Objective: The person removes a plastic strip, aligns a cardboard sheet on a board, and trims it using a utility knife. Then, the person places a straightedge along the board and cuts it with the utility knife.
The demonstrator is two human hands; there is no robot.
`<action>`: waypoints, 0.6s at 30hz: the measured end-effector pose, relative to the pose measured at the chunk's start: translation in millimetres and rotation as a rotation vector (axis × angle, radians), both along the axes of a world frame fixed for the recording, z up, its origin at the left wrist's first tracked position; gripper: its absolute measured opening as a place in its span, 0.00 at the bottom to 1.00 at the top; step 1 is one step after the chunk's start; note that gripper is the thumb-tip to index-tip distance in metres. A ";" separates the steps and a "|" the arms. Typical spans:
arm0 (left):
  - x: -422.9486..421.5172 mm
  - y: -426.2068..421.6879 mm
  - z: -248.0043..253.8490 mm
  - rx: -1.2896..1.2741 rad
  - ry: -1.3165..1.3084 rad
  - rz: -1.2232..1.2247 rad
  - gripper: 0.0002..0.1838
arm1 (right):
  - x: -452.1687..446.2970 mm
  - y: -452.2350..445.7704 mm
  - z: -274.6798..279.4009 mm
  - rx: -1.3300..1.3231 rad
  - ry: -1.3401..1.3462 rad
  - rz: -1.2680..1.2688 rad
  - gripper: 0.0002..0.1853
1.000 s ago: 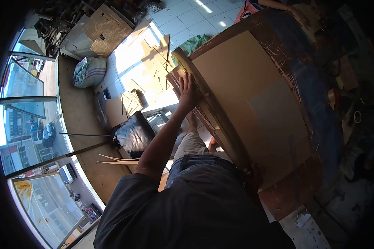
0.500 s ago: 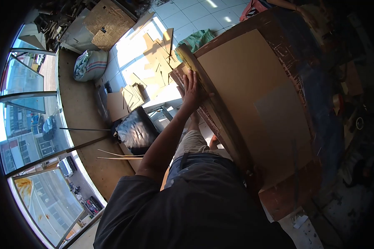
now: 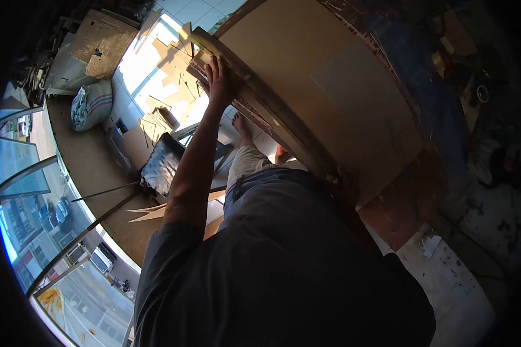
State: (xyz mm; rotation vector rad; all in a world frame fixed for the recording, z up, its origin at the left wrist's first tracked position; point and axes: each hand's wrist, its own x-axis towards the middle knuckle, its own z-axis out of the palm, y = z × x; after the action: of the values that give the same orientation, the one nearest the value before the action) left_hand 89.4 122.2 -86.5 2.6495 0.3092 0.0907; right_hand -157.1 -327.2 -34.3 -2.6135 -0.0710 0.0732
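A long rounded bar (image 3: 272, 111) lies along the near edge of a brown sheet (image 3: 283, 40) on the worktable. My left hand (image 3: 219, 84) rests at the bar's far end, fingers stretched out and slightly apart over the edge, with the thumb across the bar. My right hand (image 3: 346, 184) is in deep shadow at the bar's near end, close to my body; its fingers are too dark to make out. Below the bar shows the scuffed reddish-brown table edge (image 3: 253, 115).
Cut board pieces (image 3: 176, 72) lie on the sunlit tiled floor. A stuffed sack (image 3: 91, 105) and a black-wrapped bundle (image 3: 161, 165) stand left, near the windows. Thin strips (image 3: 150, 213) stick out beside my left arm. A roll of tape (image 3: 482, 93) is at the right.
The camera view has turned, so the table and bar appear farther left and higher. My left hand stays at the bar's far end, and the co-worker's arm at the top right is out of view.
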 end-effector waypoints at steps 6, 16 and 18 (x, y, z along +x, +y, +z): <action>7.7 10.0 -12.0 0.072 -0.018 -0.037 0.66 | -6.8 -8.9 -17.7 0.056 -0.044 0.006 0.33; 10.6 5.8 5.6 0.030 0.139 -0.003 0.70 | -6.7 -8.1 -8.2 0.002 0.027 0.032 0.37; 10.2 7.3 8.5 0.061 0.175 0.018 0.70 | -3.5 -5.2 -5.1 0.029 -0.004 0.040 0.37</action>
State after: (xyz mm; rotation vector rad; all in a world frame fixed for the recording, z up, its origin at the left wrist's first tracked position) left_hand 99.6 129.5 -78.0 2.7208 0.3928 -0.1285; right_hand -160.6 -332.4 -39.4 -2.5837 -0.1249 0.0812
